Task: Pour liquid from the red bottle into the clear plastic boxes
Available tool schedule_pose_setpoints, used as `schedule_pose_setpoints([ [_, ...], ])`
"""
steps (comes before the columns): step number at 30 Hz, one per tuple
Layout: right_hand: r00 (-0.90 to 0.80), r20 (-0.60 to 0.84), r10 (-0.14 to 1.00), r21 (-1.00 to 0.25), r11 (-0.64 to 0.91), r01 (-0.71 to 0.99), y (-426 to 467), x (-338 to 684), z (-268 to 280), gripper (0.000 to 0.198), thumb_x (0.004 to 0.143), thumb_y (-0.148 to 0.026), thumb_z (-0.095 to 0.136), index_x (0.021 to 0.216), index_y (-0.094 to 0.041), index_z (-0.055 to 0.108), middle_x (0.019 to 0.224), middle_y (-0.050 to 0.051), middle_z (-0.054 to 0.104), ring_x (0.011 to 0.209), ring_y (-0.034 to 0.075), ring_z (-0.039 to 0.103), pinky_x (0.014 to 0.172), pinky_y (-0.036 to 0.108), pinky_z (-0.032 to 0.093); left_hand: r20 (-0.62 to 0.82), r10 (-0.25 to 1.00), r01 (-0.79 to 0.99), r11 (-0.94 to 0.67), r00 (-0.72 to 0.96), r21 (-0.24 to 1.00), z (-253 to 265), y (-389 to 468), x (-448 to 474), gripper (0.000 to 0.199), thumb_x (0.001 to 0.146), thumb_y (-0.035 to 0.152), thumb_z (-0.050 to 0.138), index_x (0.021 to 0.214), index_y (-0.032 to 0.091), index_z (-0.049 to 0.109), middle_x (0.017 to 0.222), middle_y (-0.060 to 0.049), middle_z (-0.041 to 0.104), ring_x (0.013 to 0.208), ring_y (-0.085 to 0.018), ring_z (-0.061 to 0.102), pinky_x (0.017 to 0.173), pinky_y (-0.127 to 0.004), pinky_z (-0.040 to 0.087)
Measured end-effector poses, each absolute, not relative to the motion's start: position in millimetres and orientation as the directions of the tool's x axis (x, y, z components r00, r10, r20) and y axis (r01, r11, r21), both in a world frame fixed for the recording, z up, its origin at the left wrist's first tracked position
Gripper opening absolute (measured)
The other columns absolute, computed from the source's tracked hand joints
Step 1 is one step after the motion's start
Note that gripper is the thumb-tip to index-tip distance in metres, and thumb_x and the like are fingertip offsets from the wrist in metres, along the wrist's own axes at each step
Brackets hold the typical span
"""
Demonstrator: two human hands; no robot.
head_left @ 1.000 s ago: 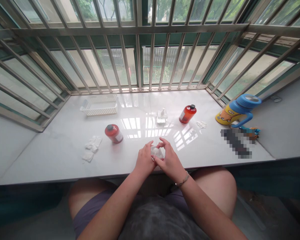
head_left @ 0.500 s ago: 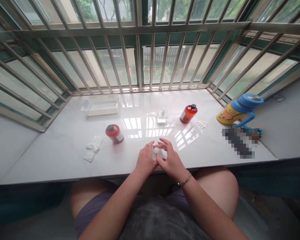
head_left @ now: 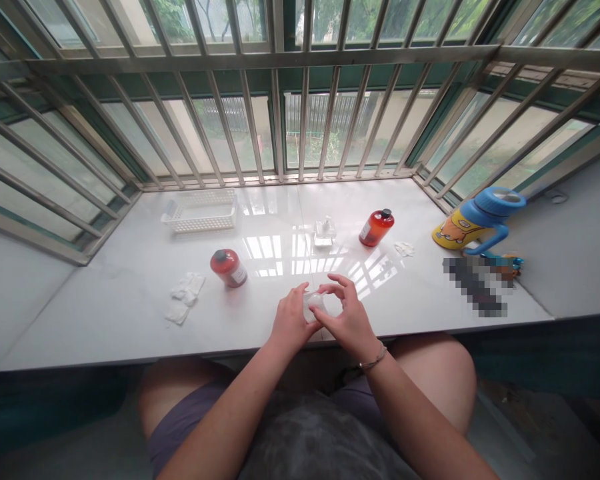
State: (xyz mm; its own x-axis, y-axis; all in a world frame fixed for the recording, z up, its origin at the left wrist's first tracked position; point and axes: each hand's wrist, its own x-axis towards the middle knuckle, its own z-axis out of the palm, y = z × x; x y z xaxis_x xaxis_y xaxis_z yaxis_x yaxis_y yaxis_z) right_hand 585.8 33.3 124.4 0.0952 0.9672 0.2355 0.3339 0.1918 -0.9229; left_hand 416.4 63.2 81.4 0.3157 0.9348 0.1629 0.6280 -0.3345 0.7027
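We see metal bars [head_left: 260, 63] beyond the basket, and the white surface [head_left: 130, 307] spreads beneath it. The white basket [head_left: 205, 223] itself sits near the bars. Well to its right stands a blue-and-yellow flask [head_left: 463, 228]. Nearer us than the basket and to its right, our left hand [head_left: 291, 317] is closed around a small clear object [head_left: 315, 302]; our right hand [head_left: 349, 319] brings its thumb onto it, though we cannot tell whether those fingers clamp it. One red bottle [head_left: 229, 268] is just nearer us than the basket's right end, another red bottle [head_left: 377, 227] well to its right. Crumpled white paper [head_left: 187, 289] lies nearer us than the basket; a clear dispenser [head_left: 324, 235] stands to its right.
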Motion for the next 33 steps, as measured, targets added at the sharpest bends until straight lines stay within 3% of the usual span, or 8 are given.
schedule_pose_setpoints([
  [10,0.176,0.367,0.914,-0.912,0.316,0.261,25,588,152,0.069,0.090,-0.029,0.083,0.147,-0.029,0.044,0.114,0.006,0.073,0.120,0.027,0.071,0.123,0.061,0.046,0.188,0.931,0.650,-0.355,0.314,0.672,79,63,417,0.086,0.082,0.040,0.089,0.153,0.024,0.043,0.143,-0.015,0.066,0.128,-0.037,0.068,0.108,-0.054,0.054],
  [20,0.238,0.377,0.895,-0.913,0.318,0.254,21,587,146,0.066,0.090,-0.032,0.083,0.144,-0.029,0.046,0.117,0.007,0.073,0.117,0.027,0.071,0.119,0.060,0.049,0.198,0.931,0.651,-0.356,0.306,0.670,79,63,418,0.085,0.081,0.046,0.091,0.149,0.021,0.047,0.139,-0.014,0.067,0.125,-0.036,0.069,0.107,-0.054,0.055],
  [33,0.228,0.409,0.883,-0.901,0.353,0.251,22,585,157,0.062,0.091,-0.027,0.083,0.142,-0.029,0.047,0.117,0.007,0.072,0.115,0.027,0.071,0.117,0.059,0.050,0.185,0.927,0.647,-0.361,0.325,0.672,85,62,418,0.067,0.082,0.045,0.090,0.138,0.025,0.056,0.129,-0.009,0.069,0.121,-0.033,0.070,0.103,-0.050,0.055],
])
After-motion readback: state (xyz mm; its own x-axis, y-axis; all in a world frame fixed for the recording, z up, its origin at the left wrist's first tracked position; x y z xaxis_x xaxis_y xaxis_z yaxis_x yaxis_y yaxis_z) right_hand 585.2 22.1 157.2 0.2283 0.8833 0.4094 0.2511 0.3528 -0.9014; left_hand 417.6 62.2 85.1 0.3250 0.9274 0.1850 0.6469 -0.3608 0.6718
